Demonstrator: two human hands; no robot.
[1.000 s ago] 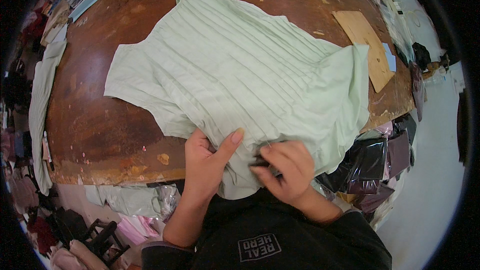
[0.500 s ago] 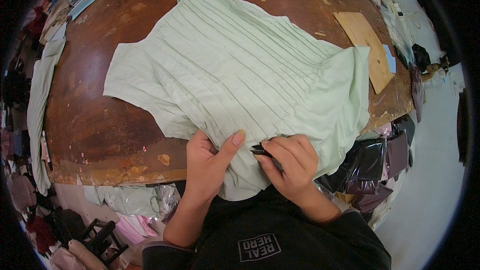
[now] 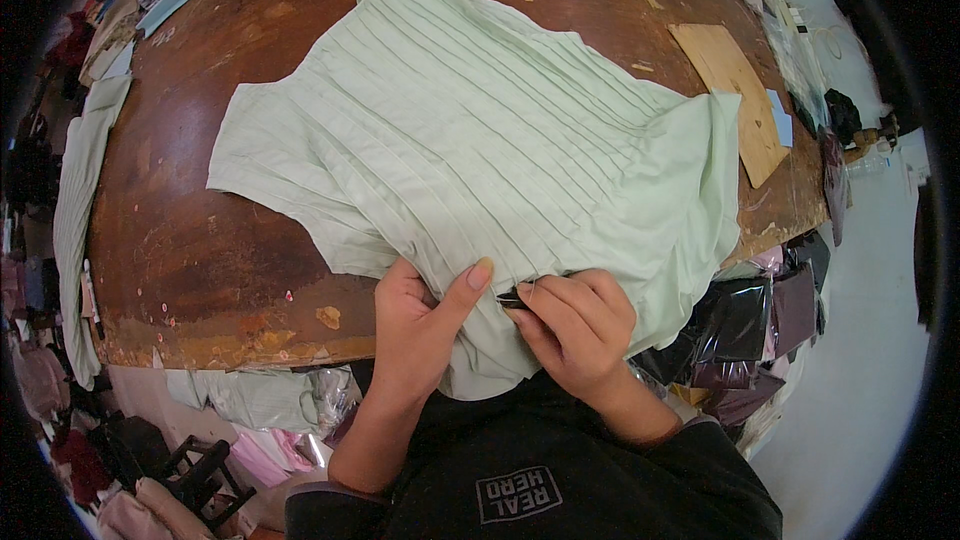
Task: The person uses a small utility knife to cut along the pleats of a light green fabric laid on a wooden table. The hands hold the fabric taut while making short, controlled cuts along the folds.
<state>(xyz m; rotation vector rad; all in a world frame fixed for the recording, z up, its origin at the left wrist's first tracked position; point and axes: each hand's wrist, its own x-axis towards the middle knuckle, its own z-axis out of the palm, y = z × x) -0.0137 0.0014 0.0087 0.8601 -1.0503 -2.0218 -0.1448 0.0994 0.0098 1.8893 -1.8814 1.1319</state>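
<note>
A pale green pleated garment (image 3: 450,130) lies spread over the wooden table, its near edge hanging toward my lap. My left hand (image 3: 420,325) grips the near part of the cloth, thumb on top and fingers tucked beneath it. Beside it, my right hand (image 3: 580,325) pinches a small pair of black thread snips (image 3: 514,298), their tips at the cloth just right of my left thumb. A fine thread seems to stand up by the right fingertips. Most of the snips is hidden inside the right hand.
The worn brown table (image 3: 200,260) curves round in front of me. A plywood board (image 3: 735,100) lies at the right. Another folded green garment (image 3: 85,220) and a pen (image 3: 95,300) rest along the left edge. Bagged dark garments (image 3: 745,325) are piled below the table's right side.
The right hand and the snips have shifted very slightly left, toward the left thumb. The garment stays in nearly the same place, and the left hand keeps its hold.
</note>
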